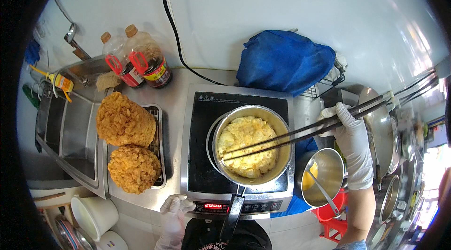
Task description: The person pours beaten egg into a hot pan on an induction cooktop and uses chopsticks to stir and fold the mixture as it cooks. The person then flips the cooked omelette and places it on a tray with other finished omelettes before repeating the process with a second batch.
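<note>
My right hand [347, 126], in a white glove, is closed around long dark chopsticks [303, 131]. Their tips rest in a pale yellow, bubbly egg-like mass [248, 144] inside a deep metal pot [286, 165]. The pot sits on a black-topped induction cooker [202, 109], its black handle pointing towards me. My left hand [176, 206], also gloved, is at the lower left corner of the cooker by the lit control panel, fingers loosely bent and apart, with nothing in them. Left of the cooker, two golden-brown fried masses [125, 119] lie on a tray with a wire rack [156, 109].
A steel bowl [333, 158] with yellow liquid and a ladle [322, 190] stands right of the cooker. Two sauce bottles [155, 63] stand at the back left, near a steel sink [79, 137]. A blue cloth [282, 61] lies behind the cooker. A wok [382, 126] is at the right.
</note>
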{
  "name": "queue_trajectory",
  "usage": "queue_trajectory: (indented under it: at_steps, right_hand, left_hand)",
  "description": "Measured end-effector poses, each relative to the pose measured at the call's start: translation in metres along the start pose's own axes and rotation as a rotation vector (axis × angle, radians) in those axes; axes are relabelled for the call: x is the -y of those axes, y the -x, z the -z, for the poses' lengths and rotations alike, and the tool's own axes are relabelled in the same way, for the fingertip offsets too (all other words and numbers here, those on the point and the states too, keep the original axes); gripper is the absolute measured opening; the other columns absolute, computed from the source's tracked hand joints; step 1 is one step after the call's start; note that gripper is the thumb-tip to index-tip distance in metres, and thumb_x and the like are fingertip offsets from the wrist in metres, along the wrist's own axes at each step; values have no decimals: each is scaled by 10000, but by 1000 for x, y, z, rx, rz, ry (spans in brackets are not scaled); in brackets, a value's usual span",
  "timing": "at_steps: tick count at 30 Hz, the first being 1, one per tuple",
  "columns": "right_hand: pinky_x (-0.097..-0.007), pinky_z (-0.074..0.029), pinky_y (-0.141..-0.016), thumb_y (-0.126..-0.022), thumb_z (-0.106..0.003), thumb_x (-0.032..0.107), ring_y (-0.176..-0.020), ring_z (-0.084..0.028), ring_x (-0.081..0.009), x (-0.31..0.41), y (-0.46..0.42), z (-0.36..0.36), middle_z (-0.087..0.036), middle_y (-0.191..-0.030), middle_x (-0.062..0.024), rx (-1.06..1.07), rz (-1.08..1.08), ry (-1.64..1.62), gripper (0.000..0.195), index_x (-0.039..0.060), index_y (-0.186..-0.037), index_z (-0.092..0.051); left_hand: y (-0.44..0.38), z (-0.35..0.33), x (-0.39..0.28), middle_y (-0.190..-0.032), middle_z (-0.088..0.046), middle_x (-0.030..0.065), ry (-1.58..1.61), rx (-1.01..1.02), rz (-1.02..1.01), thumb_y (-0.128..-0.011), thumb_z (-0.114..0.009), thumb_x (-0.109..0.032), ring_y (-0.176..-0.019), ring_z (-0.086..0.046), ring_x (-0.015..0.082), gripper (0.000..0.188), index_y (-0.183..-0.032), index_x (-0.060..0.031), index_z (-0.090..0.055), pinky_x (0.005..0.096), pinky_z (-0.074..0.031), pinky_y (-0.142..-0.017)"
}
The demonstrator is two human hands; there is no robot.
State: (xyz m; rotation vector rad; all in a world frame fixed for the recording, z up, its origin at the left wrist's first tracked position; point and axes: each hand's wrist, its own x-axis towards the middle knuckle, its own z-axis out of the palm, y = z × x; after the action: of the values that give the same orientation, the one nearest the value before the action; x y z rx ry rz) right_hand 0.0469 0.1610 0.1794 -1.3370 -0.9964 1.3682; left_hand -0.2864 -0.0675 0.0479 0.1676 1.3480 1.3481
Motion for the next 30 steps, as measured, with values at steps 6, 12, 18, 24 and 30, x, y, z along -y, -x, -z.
queue_trajectory:
  at_steps: [6, 12, 18, 24, 30]
  right_hand:
    - [-305, -574, -581, -906, -607, 198, -702, -677, -225, -16, -3, -10, -661, -818, -128, -40, 25, 16, 203, -4, -903, -609]
    - [-320, -582, -586, -910, -597, 177, -720, -680, -242, -9, 8, -7, -660, -834, -152, -60, -1, 67, 209, -32, -920, -593]
    - [-314, -550, -664, -921, -560, 273, -746, -674, -220, 11, 41, -6, -667, -872, -145, -119, 49, 121, 326, -45, -916, -629]
    - [-340, -507, -833, -853, -634, 162, -948, -648, -230, -6, 153, 8, -675, -929, -104, -136, 579, 702, 180, 30, -968, -677]
    - [-374, -535, -829, -705, -750, 225, -951, -648, -307, -62, 197, -49, -652, -1012, -131, 78, 673, 1021, 353, 89, -1023, -678]
  left_hand:
    - [0, 0, 1, -789, -648, 113, 5, 19, 2, -959, -490, -157, -762, -644, 208, 194, -953, 1, -602, 358, -536, -741]
    - [-1, 7, 2, -784, -649, 116, -11, 25, 3, -958, -492, -157, -760, -642, 212, 193, -952, 0, -602, 358, -534, -740]
    - [1, 11, -1, -783, -615, 74, -23, 24, 11, -939, -538, -193, -744, -634, 193, 190, -929, -14, -598, 340, -538, -722]
    - [-2, 11, -6, -769, -636, 92, -60, 32, 14, -951, -512, -178, -753, -634, 187, 199, -944, -3, -604, 338, -528, -743]
    - [-1, -1, -13, -778, -633, 87, -79, 132, 9, -958, -508, -216, -765, -632, 189, 230, -945, -8, -605, 342, -520, -743]
